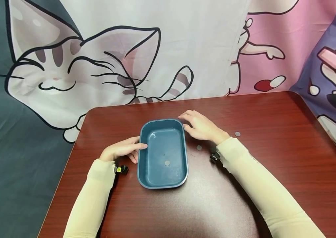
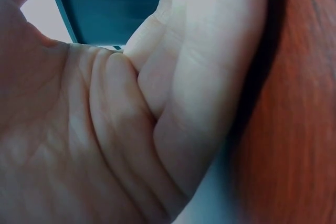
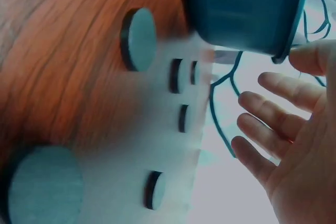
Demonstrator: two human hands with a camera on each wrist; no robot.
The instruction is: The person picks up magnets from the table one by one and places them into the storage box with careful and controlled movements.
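A blue rectangular plastic box [image 1: 163, 178] stands on the table, its open side up. One small grey round disc [image 1: 167, 163] lies inside it. My left hand [image 1: 123, 148] grips the box's left wall, thumb over the rim and fingers outside. By the box's upper right corner is my right hand [image 1: 200, 127], fingers loosely extended and holding nothing. In the right wrist view its thumb [image 3: 313, 59] is close to the rim; contact cannot be told. Beside that hand lie a grey disc [image 1: 199, 147] and another disc [image 1: 237, 134]. Several discs [image 3: 142, 39] show in the right wrist view.
The reddish-brown wooden table [image 1: 289, 158] has rounded far corners. Behind it hangs a cartoon-printed cloth [image 1: 203, 39] with a cat, reaching the far edge. A small camera [image 1: 214, 157] sits on the right wrist, another camera [image 1: 122, 170] on the left.
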